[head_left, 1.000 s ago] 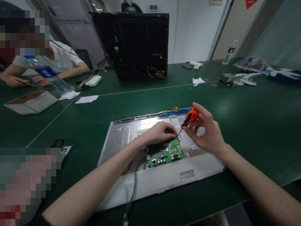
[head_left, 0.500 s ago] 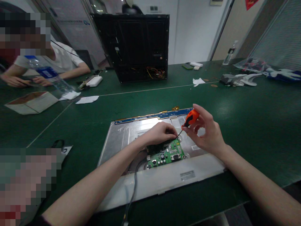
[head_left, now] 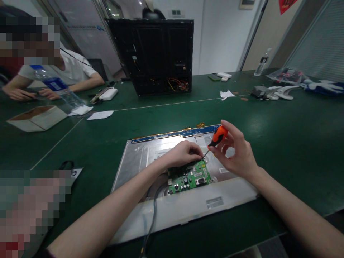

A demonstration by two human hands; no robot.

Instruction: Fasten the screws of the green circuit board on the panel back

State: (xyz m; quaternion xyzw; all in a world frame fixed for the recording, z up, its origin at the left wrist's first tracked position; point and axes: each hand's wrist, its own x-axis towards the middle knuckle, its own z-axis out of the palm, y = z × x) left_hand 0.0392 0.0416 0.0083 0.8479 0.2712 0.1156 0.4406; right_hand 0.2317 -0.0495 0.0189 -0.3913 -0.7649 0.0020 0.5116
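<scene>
An orange and black screwdriver (head_left: 218,135) is pinched in the fingers of my right hand (head_left: 239,154). Its thin shaft slants down to the upper right corner of a green circuit board (head_left: 190,179). My left hand (head_left: 185,152) reaches over the board's upper edge, thumb and fingers closed at the shaft's tip; what they pinch is too small to make out. Under the board lies a metal-backed display panel (head_left: 137,154) with a blue circuit strip (head_left: 172,135) along its far edge. A whitish sheet (head_left: 188,211) covers the panel's near part.
A dark cable (head_left: 154,211) runs off the near edge. Behind stands a black monitor housing (head_left: 163,53) with loose wires. At left are a cardboard box (head_left: 40,122), a plastic bottle (head_left: 57,86) and a seated person (head_left: 77,68). White-handled tools (head_left: 279,92) lie at right.
Almost nothing differs. The whole view has shifted slightly; both hands and the screwdriver keep their places at the board's corner.
</scene>
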